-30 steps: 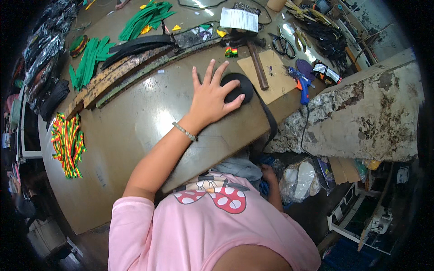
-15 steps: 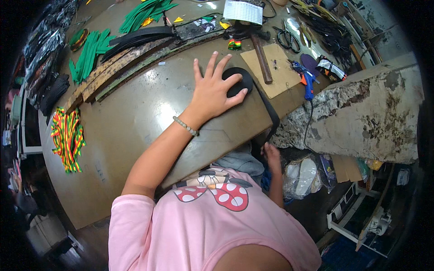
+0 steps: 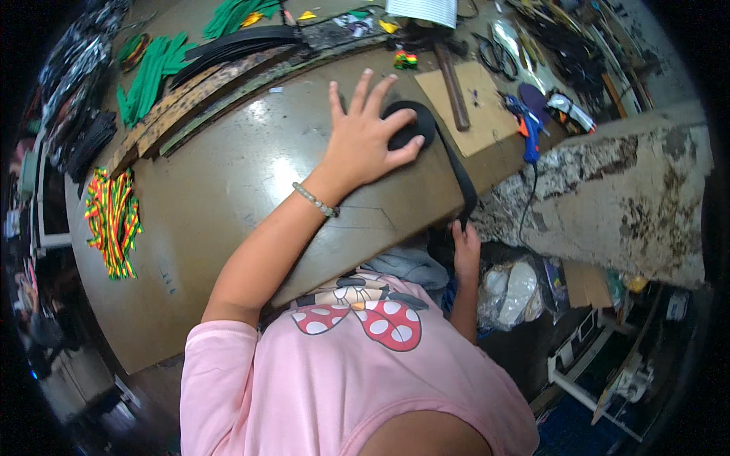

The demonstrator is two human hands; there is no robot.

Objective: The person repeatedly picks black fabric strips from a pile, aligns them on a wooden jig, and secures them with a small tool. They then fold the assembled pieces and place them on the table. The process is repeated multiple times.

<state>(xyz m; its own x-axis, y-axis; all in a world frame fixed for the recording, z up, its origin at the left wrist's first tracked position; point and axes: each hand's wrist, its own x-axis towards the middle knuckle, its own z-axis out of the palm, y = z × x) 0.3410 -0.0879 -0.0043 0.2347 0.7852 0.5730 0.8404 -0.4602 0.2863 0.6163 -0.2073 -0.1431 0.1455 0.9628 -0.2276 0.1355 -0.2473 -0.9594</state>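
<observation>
My left hand (image 3: 366,140) lies palm down on the table with its fingers spread. Its thumb and index finger rest on a flat roll of black strap (image 3: 426,131). From the roll, a loose length of the strap (image 3: 462,178) runs toward me and over the table's near edge. Just below that edge, my right hand (image 3: 466,247) has its fingers closed on the hanging strap; the part beyond my fingers is hidden. Right of the roll, a hammer with a wooden handle (image 3: 454,91) lies across a tan board (image 3: 479,114).
A blue glue gun (image 3: 528,133) with a cord lies at the right, near scissors (image 3: 496,57). A worn pale block (image 3: 608,197) borders the table. Wooden bars (image 3: 205,95), green strips (image 3: 156,80) and striped ribbons (image 3: 112,220) are at the left.
My right hand has risen a little toward the table edge, and more of its fingers show on the strap. My left hand keeps its spread pose on the roll; the whole view has shifted slightly.
</observation>
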